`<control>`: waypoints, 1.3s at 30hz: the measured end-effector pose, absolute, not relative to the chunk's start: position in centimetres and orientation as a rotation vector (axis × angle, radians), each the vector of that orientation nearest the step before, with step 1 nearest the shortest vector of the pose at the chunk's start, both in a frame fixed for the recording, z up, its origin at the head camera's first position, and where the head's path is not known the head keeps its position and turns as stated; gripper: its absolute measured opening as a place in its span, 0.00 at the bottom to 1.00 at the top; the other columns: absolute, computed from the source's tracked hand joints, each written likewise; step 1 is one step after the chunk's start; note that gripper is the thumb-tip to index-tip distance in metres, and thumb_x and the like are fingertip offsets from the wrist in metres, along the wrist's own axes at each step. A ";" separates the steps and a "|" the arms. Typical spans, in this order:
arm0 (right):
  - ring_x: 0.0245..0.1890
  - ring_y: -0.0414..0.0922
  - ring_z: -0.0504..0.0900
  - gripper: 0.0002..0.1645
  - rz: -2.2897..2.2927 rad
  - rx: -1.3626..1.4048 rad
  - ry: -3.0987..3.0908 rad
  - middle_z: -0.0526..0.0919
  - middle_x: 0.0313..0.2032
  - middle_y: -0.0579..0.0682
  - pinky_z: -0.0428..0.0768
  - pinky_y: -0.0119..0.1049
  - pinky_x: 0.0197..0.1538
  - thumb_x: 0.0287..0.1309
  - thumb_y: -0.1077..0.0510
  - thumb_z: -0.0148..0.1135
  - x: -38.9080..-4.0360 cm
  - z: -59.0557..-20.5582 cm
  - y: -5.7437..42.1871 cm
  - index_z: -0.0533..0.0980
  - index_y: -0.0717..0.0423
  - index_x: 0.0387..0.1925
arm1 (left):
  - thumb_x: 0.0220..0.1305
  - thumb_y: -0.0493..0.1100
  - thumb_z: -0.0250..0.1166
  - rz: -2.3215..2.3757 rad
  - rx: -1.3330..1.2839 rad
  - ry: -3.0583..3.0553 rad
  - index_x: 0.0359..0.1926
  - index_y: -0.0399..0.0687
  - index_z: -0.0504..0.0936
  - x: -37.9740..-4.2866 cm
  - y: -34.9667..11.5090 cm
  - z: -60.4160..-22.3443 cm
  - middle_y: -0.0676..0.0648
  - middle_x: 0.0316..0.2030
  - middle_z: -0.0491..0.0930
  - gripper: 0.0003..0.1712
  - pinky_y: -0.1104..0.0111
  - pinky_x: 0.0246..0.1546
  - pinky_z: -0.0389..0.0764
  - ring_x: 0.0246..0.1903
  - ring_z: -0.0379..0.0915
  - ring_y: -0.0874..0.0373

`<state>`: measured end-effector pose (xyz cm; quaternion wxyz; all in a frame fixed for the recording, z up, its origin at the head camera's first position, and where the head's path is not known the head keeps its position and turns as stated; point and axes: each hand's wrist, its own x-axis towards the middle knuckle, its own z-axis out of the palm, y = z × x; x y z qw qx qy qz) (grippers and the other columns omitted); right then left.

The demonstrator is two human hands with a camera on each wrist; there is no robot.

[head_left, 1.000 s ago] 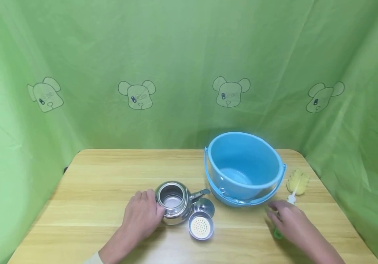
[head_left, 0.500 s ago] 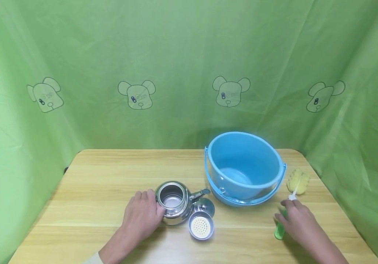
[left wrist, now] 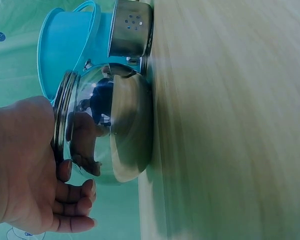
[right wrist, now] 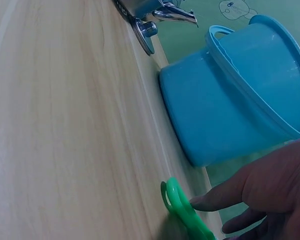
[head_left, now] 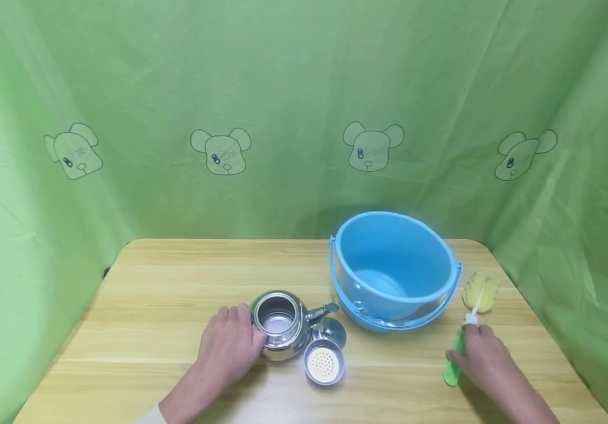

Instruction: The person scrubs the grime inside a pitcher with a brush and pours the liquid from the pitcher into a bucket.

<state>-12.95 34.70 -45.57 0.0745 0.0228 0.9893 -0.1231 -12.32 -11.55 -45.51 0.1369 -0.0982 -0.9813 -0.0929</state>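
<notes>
A shiny steel teapot [head_left: 285, 352] stands upright and lidless, its spout to the right. My left hand [head_left: 230, 341] grips its left side near the rim; in the left wrist view the fingers curl beside the pot [left wrist: 110, 135]. Right of the pot lie its lid [head_left: 331, 333] and a round perforated strainer [head_left: 323, 364]. A sponge cup brush [head_left: 452, 371] with a green handle, white neck and yellow head lies on the table's right side. My right hand [head_left: 486, 356] pinches its handle, the thumb on the left; most of its fingers are hidden from above.
A large blue bucket [head_left: 378, 306] stands upright between the pot and the brush, with its bail hanging down at the front. The wooden table [head_left: 177, 282] ends at a green curtain [head_left: 293, 194] behind.
My right hand has moved slightly right and down onto the brush, from hovering over its handle to pinching it. The left hand and teapot have not visibly moved.
</notes>
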 end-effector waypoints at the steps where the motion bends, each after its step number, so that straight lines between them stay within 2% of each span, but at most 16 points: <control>1: 0.34 0.60 0.79 0.42 -0.375 0.083 2.958 0.73 0.40 0.76 0.84 0.56 0.37 0.58 0.54 0.72 -13.0 -45.5 34.7 0.65 0.86 0.56 | 0.64 0.47 0.53 -0.267 -0.285 -2.838 0.26 0.49 0.64 -12.3 -11.6 -45.5 0.52 0.21 0.61 0.12 0.70 0.26 0.57 0.23 0.54 0.57; 4: 0.33 0.58 0.78 0.40 -0.401 0.133 2.920 0.73 0.38 0.73 0.83 0.51 0.34 0.59 0.54 0.71 -13.1 -45.5 34.8 0.65 0.86 0.54 | 0.64 0.47 0.53 -0.262 -0.287 -2.832 0.26 0.48 0.64 -12.3 -11.6 -45.6 0.52 0.21 0.61 0.12 0.70 0.26 0.57 0.23 0.54 0.57; 9: 0.29 0.50 0.74 0.28 -0.480 0.199 2.856 0.73 0.31 0.61 0.77 0.40 0.29 0.61 0.54 0.69 -13.1 -45.6 34.9 0.69 0.77 0.42 | 0.65 0.48 0.53 -0.252 -0.289 -2.833 0.27 0.48 0.65 -12.3 -11.6 -45.6 0.52 0.20 0.61 0.12 0.71 0.26 0.57 0.23 0.54 0.57; 12: 0.28 0.48 0.74 0.24 -0.515 0.228 2.831 0.73 0.29 0.58 0.76 0.39 0.29 0.61 0.53 0.68 -13.3 -45.7 35.1 0.70 0.72 0.38 | 0.65 0.48 0.53 -0.258 -0.283 -2.842 0.27 0.48 0.65 -12.3 -11.6 -45.5 0.52 0.21 0.61 0.12 0.70 0.27 0.57 0.23 0.54 0.57; 19: 0.26 0.48 0.74 0.20 -0.558 0.282 2.794 0.75 0.27 0.57 0.76 0.39 0.29 0.62 0.53 0.66 -13.8 -45.8 35.5 0.71 0.68 0.35 | 0.64 0.47 0.53 -0.260 -0.286 -2.834 0.26 0.49 0.64 -12.2 -11.6 -45.6 0.52 0.20 0.61 0.12 0.71 0.27 0.57 0.23 0.54 0.57; 22: 0.26 0.47 0.74 0.20 -0.569 0.291 2.794 0.74 0.27 0.56 0.75 0.39 0.29 0.62 0.53 0.66 -13.9 -45.8 35.7 0.71 0.68 0.35 | 0.64 0.47 0.53 -0.264 -0.286 -2.829 0.26 0.49 0.64 -12.2 -11.6 -45.5 0.52 0.20 0.61 0.12 0.71 0.26 0.57 0.23 0.54 0.57; 30: 0.26 0.48 0.73 0.28 -0.599 0.339 2.756 0.73 0.27 0.56 0.74 0.39 0.29 0.62 0.53 0.64 -14.2 -45.8 36.1 0.65 0.75 0.45 | 0.65 0.48 0.53 -0.282 -0.272 -2.855 0.27 0.48 0.65 -12.3 -11.6 -45.4 0.51 0.21 0.62 0.12 0.70 0.27 0.58 0.24 0.55 0.57; 39: 0.28 0.48 0.74 0.21 -0.647 0.292 2.755 0.76 0.27 0.55 0.74 0.39 0.30 0.62 0.52 0.64 -14.4 -46.0 36.8 0.70 0.69 0.38 | 0.65 0.48 0.53 -0.289 -0.273 -2.867 0.28 0.47 0.66 -12.3 -11.5 -45.3 0.50 0.22 0.63 0.12 0.69 0.28 0.60 0.24 0.56 0.56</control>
